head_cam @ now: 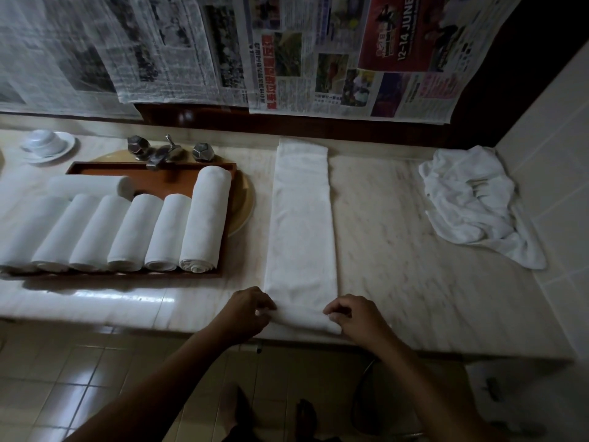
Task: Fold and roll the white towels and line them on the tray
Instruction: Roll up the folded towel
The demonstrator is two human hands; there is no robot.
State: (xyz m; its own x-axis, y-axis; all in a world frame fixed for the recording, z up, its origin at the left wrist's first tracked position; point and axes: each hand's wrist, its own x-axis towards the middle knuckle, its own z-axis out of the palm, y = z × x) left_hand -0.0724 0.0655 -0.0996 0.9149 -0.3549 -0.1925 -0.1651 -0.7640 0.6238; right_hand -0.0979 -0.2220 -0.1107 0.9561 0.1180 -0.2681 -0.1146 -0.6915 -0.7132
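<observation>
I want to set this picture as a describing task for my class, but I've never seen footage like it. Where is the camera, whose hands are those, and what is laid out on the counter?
There is no machine here. A person wears one wide-angle camera on the head, so you look down along their own arms. The left hand and right hand each have a grip on the near end of a long folded towel, which curls up into the start of a roll on the marble counter. To the left, a wooden tray carries rolled towels side by side, with one more lying across behind them. At the far right sits a crumpled heap of white towelling, not yet folded. A tap stands behind the tray, and newspaper covers the wall.
</observation>
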